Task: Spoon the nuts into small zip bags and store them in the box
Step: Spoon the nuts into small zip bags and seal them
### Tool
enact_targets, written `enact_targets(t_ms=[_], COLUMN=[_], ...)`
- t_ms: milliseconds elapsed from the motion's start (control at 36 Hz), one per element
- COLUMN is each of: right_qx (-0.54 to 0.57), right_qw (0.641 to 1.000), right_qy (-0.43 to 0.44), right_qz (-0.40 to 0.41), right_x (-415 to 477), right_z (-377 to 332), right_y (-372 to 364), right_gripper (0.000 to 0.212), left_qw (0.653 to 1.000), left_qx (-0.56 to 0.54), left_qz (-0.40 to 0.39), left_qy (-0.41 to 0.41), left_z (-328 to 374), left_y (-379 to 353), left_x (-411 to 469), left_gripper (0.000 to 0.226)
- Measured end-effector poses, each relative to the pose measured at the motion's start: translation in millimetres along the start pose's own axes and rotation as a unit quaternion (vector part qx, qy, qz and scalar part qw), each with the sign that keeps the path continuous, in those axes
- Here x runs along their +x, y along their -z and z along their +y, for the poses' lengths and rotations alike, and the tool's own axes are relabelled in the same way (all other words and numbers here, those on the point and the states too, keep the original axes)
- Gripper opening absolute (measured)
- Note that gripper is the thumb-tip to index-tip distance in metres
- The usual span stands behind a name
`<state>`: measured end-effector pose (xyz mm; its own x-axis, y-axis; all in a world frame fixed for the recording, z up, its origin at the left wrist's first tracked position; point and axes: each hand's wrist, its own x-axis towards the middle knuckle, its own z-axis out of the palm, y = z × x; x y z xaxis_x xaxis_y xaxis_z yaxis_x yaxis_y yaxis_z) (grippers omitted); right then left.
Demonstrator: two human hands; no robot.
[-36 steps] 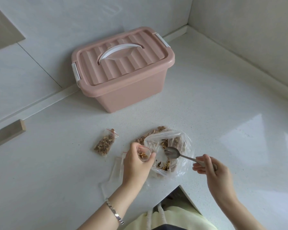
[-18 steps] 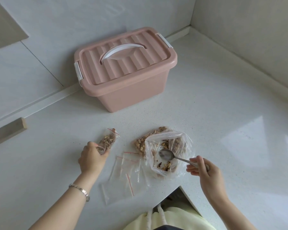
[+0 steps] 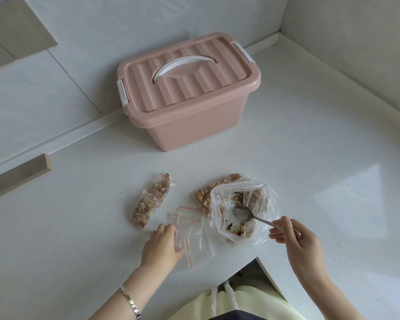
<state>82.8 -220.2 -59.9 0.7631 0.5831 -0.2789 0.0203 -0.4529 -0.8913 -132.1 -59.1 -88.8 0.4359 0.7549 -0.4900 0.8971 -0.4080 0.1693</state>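
Observation:
A pink storage box (image 3: 194,125) with a white handle stands closed at the back of the white counter. Two small zip bags filled with nuts (image 3: 151,200) lie end to end at the left. A large clear plastic bag of nuts (image 3: 261,199) lies open in the middle, with more nuts (image 3: 203,196) bunched at its left side. My right hand (image 3: 298,241) grips the handle of a metal spoon (image 3: 241,213), whose empty bowl sits inside the large bag. My left hand (image 3: 162,247) pinches the edge of one empty zip bag from a small pile of empty bags (image 3: 189,229).
The counter meets walls at the back and right, forming a corner behind the box. A wooden strip (image 3: 19,176) juts out at the left edge. The counter's front edge has a notch (image 3: 259,262) just in front of me.
My left hand carried the filled small bag to the left, laid it next to the other filled bag, then came back to the empty zip bags. The spoon stayed in the large bag.

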Motion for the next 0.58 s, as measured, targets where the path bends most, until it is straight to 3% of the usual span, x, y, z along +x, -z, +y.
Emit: enact_targets(t_ms=[194, 361, 444, 583], right_qx=[-0.057, -0.102, -0.120, -0.092], right_qw=[0.998, 0.988, 0.970, 0.944], right_qy=[0.036, 0.115, 0.214, 0.317], right_qz=[-0.008, -0.002, 0.007, -0.025], right_x=[-3, -6, -9, -7], right_z=[-9, -17, -28, -53], right_y=[0, 5, 8, 7], right_gripper=[0.023, 0.024, 0.041, 0.039], left_qw=[0.999, 0.992, 0.978, 0.924], left_qx=[-0.020, -0.076, -0.160, -0.365], left_qz=[0.029, 0.105, 0.134, 0.103], left_qy=[0.000, 0.003, -0.006, -0.054], left_z=[-10, -11, -7, 14], left_y=[-2, 23, 41, 68], left_x=[-2, -10, -13, -16], left_gripper=[0.012, 0.010, 0.012, 0.026])
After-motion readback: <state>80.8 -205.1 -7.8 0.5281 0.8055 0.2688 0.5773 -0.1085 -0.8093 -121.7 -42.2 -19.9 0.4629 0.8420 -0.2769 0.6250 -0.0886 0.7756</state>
